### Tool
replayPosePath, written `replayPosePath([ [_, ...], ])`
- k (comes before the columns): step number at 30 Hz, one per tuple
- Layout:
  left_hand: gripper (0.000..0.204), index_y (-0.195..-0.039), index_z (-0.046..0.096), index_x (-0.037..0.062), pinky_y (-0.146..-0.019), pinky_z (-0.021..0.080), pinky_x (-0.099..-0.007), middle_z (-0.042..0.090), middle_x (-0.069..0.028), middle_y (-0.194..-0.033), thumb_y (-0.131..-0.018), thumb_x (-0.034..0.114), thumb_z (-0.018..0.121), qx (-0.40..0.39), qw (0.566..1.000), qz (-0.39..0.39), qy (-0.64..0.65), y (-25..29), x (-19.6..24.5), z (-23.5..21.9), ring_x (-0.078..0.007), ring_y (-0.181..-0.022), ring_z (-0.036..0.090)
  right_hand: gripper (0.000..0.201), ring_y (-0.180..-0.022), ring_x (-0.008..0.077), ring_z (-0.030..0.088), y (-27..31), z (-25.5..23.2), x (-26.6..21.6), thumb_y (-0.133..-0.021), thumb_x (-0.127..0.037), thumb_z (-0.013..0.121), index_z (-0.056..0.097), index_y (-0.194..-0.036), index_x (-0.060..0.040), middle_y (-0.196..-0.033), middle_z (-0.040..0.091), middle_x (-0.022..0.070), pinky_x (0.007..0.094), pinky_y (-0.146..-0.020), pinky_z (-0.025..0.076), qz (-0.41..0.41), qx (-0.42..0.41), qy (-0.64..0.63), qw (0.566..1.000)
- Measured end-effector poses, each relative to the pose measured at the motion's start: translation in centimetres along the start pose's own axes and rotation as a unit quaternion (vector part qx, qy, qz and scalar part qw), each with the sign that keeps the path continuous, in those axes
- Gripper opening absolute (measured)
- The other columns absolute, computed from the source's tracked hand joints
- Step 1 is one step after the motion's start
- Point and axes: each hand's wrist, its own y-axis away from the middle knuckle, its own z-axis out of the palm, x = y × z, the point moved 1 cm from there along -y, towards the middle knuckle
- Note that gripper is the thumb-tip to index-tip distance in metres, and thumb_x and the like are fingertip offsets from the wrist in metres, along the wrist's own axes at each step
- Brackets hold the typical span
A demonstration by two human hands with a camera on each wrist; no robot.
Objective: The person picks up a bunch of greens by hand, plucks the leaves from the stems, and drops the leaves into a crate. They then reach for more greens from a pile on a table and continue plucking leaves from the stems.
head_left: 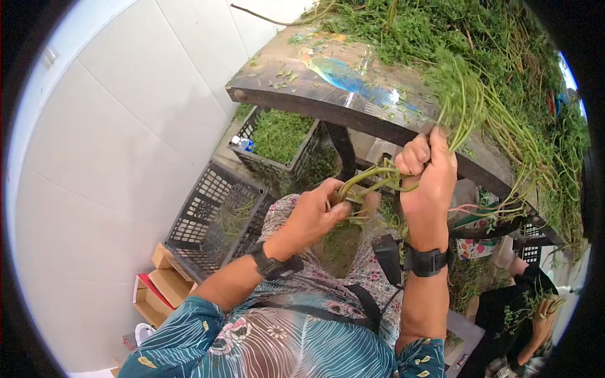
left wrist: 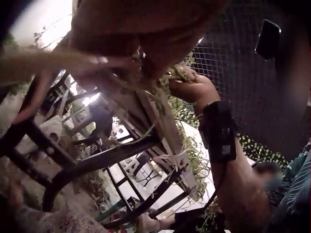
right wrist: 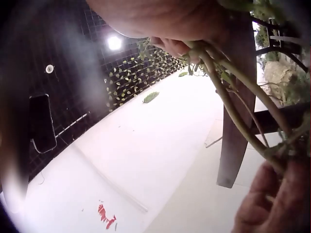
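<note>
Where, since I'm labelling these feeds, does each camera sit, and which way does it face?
Head: worn on the head, facing forward and down at the left hand, right hand, stems and table; forearms show.
Left wrist: worn there, facing past its own blurred hand toward the right hand and forearm.
Right wrist: worn there, facing past its own hand along the stems to the left hand.
Shared: head and right wrist show both hands.

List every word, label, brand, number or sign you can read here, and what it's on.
No readable text in any view.
Blue-and-white item at the crate: too small to read.
Dark wrist device: faint marks, too blurred to read.
Colored patch on the table: no lettering I can make out.
</note>
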Motion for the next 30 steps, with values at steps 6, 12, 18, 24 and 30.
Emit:
replayPosePath([
  [6,0.02,-0.102,0.052,-0.0007,-0.06,0.046,-0.0253,0.059,-0.005,-0.078,-0.084,0.004,0.048,0.043,0.991,0.114,-0.054,-0.6,1.2,-0.5,-0.0103,-0.066,0.055,0.023,-0.048,0.0088,0.028,0.2,-0.4,-1.5,-0.093,-0.022,0.044,0.036,-0.073,-0.0118,-0.059,0.032,-0.0023,0.0263,-0.047,0.027,-0.023,0.038,-0.012,0.999],
  [12,0.018,-0.101,0.052,0.0011,-0.052,0.041,-0.0191,0.058,-0.0004,-0.074,-0.085,0.008,0.048,-0.018,0.986,-0.039,0.16,0.1,3.1,-0.9,-0.0028,-0.06,0.05,0.023,-0.049,0.009,0.03,-0.4,-1.6,-2.3,-0.093,-0.023,0.044,0.038,-0.074,-0.0118,-0.06,0.033,-0.0019,0.026,-0.048,0.028,-0.016,0.024,-0.051,0.998],
  [18,0.018,-0.098,0.053,0.0019,-0.049,0.039,-0.0196,0.057,-0.0006,-0.071,-0.084,0.012,0.05,-0.078,0.994,-0.003,0.072,-0.6,1.9,-1.3,-0.0021,-0.059,0.048,0.023,-0.047,0.0084,0.028,-0.2,-2.0,-2.2,-0.093,-0.024,0.044,0.039,-0.074,-0.0111,-0.058,0.031,-0.0024,0.026,-0.045,0.027,-0.005,-0.001,-0.028,1.0],
  [24,0.017,-0.094,0.054,0.0011,-0.058,0.044,-0.0337,0.057,-0.0081,-0.071,-0.082,0.013,0.054,-0.064,0.986,0.111,-0.108,-1.8,-0.8,0.1,-0.0191,-0.063,0.054,0.02,-0.049,0.0053,0.033,2.4,1.8,0.0,-0.093,-0.025,0.044,0.049,-0.084,-0.0074,-0.059,0.036,-0.0037,0.0205,-0.046,0.026,0.054,-0.072,0.066,0.994],
  [30,0.017,-0.097,0.052,0.0038,-0.061,0.045,-0.0398,0.055,-0.0149,-0.074,-0.084,0.016,0.052,0.13,0.98,0.136,-0.056,-0.8,-4.8,5.3,-0.0336,-0.069,0.055,0.024,-0.064,0.0284,0.054,5.3,4.5,6.9,-0.085,-0.021,0.054,0.055,-0.096,0.0001,-0.073,0.057,0.0149,0.0373,-0.059,0.043,-0.149,-0.188,0.403,0.883],
])
